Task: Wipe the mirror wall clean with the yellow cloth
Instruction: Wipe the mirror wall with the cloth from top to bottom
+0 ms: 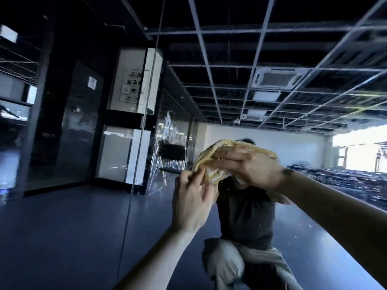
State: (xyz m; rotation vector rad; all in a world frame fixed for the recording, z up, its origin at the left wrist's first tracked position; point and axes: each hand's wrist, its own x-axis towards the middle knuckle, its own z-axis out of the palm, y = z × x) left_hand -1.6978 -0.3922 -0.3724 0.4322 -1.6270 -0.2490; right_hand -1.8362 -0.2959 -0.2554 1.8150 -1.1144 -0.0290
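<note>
Though the mirror wall showed no patch plainly wiped, the left hand pinched the lower edge of the yellow cloth, bunched between the 2 hands before the glass. The right hand gripped its top fold, fingers curled over. Most of the wiping probably remained. The cloth hid the reflected head, and dim light obscured any smears.

The left forearm, at 6 o'clock, and the right forearm, at 4 o'clock, are bare down to the left hand and the right hand. The mirror wall reflects, at 5 o'clock, a dark grey T-shirt and light beige trousers.
</note>
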